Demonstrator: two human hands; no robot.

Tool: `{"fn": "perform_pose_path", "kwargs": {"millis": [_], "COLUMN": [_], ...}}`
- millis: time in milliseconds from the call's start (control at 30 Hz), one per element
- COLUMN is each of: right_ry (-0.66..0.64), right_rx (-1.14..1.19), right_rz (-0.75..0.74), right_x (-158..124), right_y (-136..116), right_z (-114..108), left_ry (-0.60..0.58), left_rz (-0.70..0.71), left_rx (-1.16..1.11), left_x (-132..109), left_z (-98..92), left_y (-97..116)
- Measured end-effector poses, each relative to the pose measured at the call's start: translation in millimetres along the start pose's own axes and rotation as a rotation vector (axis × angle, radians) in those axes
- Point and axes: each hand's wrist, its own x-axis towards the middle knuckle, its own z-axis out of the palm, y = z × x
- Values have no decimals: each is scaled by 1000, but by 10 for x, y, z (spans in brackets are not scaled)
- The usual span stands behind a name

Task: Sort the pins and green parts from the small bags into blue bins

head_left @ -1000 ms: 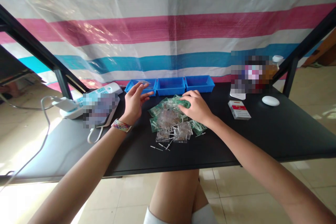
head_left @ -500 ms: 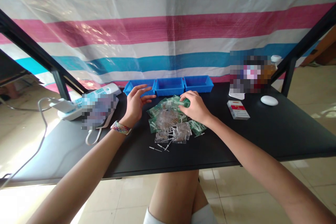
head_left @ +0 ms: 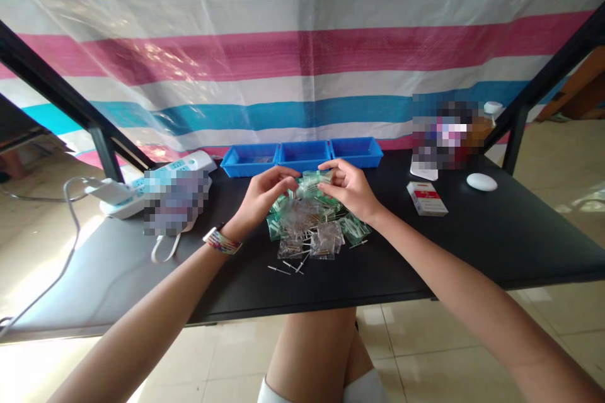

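My right hand (head_left: 348, 187) pinches the right side of a small green plastic bag of rivets (head_left: 316, 181) above the back of a pile. At the bag's left edge, my left hand (head_left: 269, 194) has its thumb and forefinger closed on it; the exact contact is partly hidden. Below both hands lies the pile of small bags, some green and some clear (head_left: 326, 240), with thin metal pins inside. Several loose rivets (head_left: 293, 266) lie in front of the pile. One clear bag (head_left: 262, 158) shows in the left one of three blue bins (head_left: 305, 156).
On the left are a power strip (head_left: 198, 162) with a plugged-in charger and cable (head_left: 75, 227), and a blurred-out phone-like item (head_left: 177, 201). To the right stand a cigarette pack (head_left: 426, 199), a white oval object (head_left: 481, 182) and a bottle (head_left: 491, 114). Striped sheeting (head_left: 302, 69) hangs behind.
My left hand has moved right and down from in front of the left blue bin to the green bag, its fingers closing. My right hand has stayed nearly in place with the bag.
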Motion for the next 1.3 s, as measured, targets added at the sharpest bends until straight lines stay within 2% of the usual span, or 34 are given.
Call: {"fn": "perform_pose_path", "kwargs": {"millis": [100,233,533,733,833,1033,1300], "right_ry": [-48,-76,-125,-123,-116,-145,-152], "right_rx": [57,84,60,70,79,108,30], "right_rz": [13,35,85,73,76,96,62], "right_x": [-44,-80,-81,-87,-87,-96,-117], "right_y": [-12,-7,-60,-67,-64,-50,-32], "right_z": [58,103,105,110,118,145,173], "left_ry": [-75,-63,-42,-152,-166,-153,-161], "left_rz": [32,16,-49,-92,-96,-102,-100], "left_rx": [49,47,-13,-145,-206,-196,-144], "left_x": [-62,-90,-63,-64,-69,-62,-88], "left_z": [107,166,137,117,125,146,156], "left_y": [48,35,9,-39,-67,-48,36]}}
